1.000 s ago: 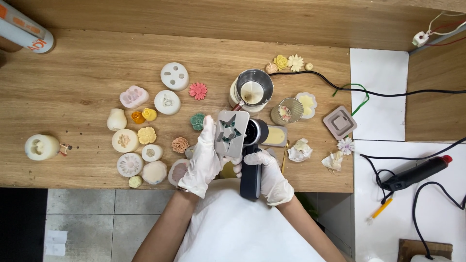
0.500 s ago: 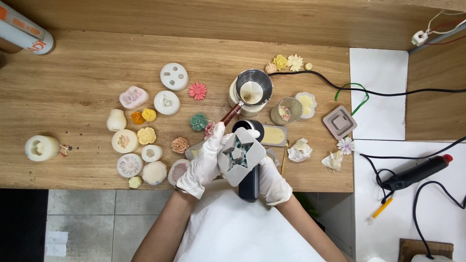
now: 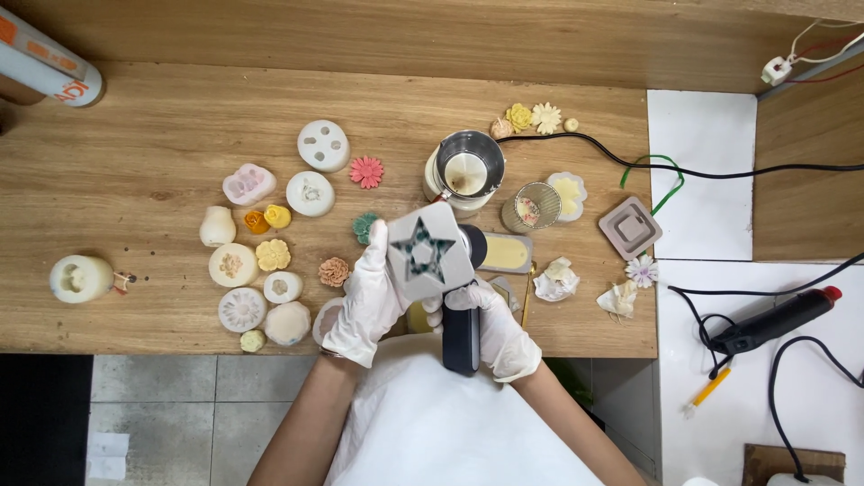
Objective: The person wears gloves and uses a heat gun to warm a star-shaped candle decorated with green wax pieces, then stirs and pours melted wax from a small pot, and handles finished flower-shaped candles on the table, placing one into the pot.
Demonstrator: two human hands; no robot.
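1. Gripped the square grey mould (image 3: pixel 430 250) with the gloved left hand (image 3: pixel 364 301), fingers wrapped round its left edge, star-shaped cavity facing up.
2. Clenched the gloved right hand (image 3: pixel 499 328) round the handle of a black hand tool (image 3: pixel 461 346), round head pointing away from the body and tucked under the mould's right edge.
3. Held the mould off the wooden table (image 3: pixel 162 144), over its near edge, just in front of the metal pot (image 3: pixel 466 171) and near the teal flower (image 3: pixel 363 225).
4. Cannot tell whether the tool's head touched the underside of the mould or sat just below it.
5. Judged the step in hand as work on the star mould with the tool, both lifted close to the body, dark filling showing in the star's arms and a paler patch at the centre.
6. Judged that any further handling called for a level mould, a firm two-sided hold and care with the tool's head close to the glove fingers.
7. Left untouched, well apart on the left: round white moulds (image 3: pixel 310 193) and small yellow flowers (image 3: pixel 270 255).
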